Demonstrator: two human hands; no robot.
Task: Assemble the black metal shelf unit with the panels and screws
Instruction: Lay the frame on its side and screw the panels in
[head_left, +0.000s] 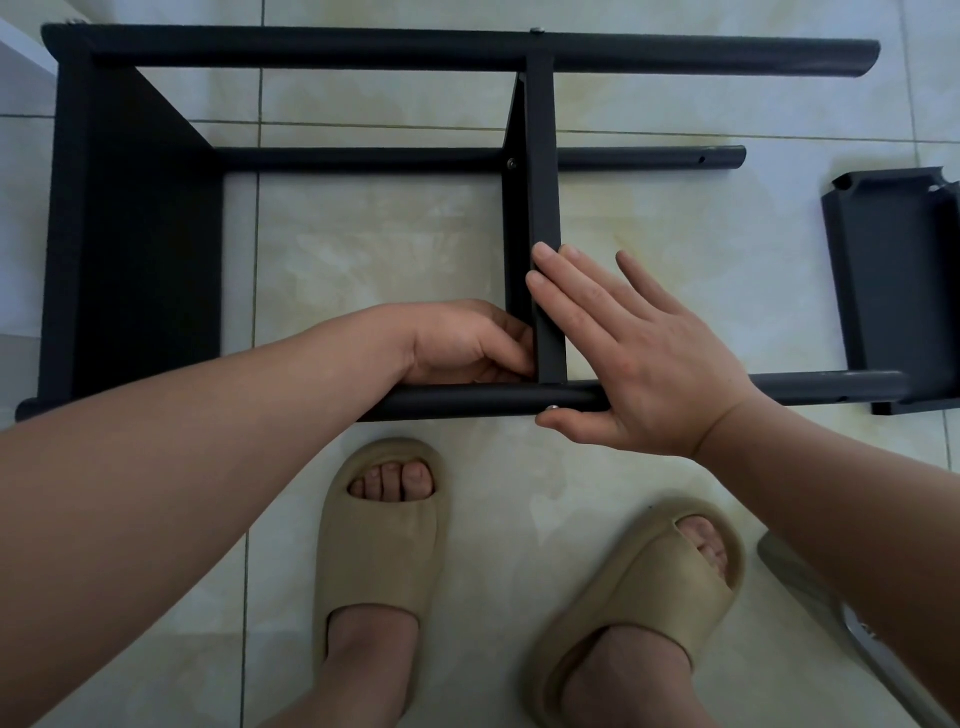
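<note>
Currently, your left hand (467, 345) grips the middle panel (543, 208) while your right hand (639, 358) presses flat; slackening could misalign the screw (554, 408).

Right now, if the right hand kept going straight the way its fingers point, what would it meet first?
The right hand points up and left, and its fingertips lie on the middle panel, so that comes first. Past it seems only open floor until the pole beyond, though depth is unclear.
</note>
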